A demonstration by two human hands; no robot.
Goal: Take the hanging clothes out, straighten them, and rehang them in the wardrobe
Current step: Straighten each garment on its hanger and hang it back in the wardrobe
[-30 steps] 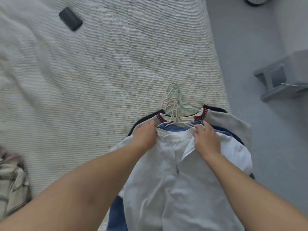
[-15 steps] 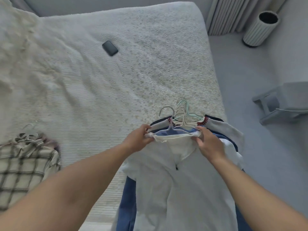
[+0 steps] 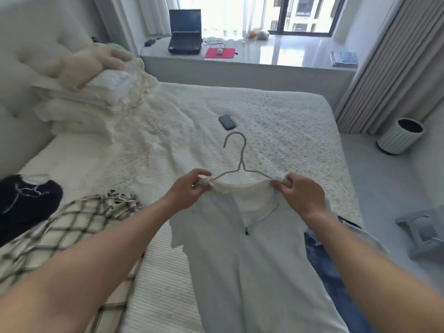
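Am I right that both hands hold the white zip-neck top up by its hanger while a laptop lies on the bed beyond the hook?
Not quite: the head view shows a phone, not a laptop, on the bed beyond the hook. The left hand and right hand do hold the white zip-neck top by its hanger.

No legible text, labels, brands or numbers anywhere. Laptop (image 3: pixel 185 32) screen on the window ledge is dark — nothing readable (too blurred). Phone (image 3: pixel 227 122) on the bed lies dark. Booklets (image 3: pixel 344 58) at the ledge's right end — print unresolvable.
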